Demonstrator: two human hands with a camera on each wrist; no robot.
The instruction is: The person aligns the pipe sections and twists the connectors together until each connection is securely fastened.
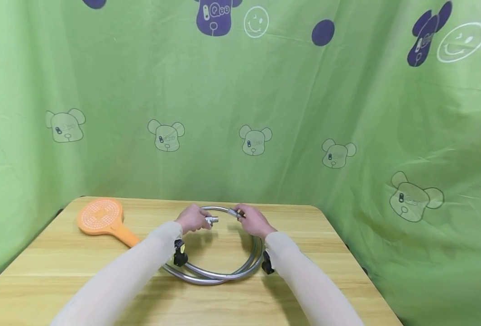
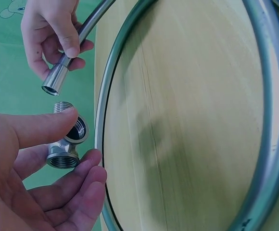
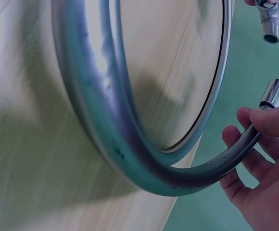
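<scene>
The left hand point(image 1: 192, 218) pinches a metal fitting point(image 2: 62, 146), its thumb on one side and its fingers on the other. The fitting shows a threaded stub at the top and two wider ring-shaped openings, the lower one threaded inside. The right hand point(image 1: 255, 220) is clamped on the hose point(image 2: 274, 86), thumb and fingers closed round it just behind its shiny end sleeve point(image 2: 56, 79). The open mouth of the end sleeve faces the stub; the two are near each other but apart, with a gap between them, both above the far part of the table point(image 1: 305, 244).

From the right hand the silvery hose curves away into large loops, which lie on the wood below and between the arms, two strands crossing at the front. Part of the loops is hidden behind the left arm.

Both arms wear pale sleeves point(image 1: 114, 276), and a small black camera point(image 1: 180, 256) sits at each wrist. Left of the left hand, well apart from it, an orange shower head point(image 1: 101, 216) lies on the table, its handle running behind the left forearm. Beyond the table hangs a green curtain point(image 1: 207, 95) printed with bear heads.
</scene>
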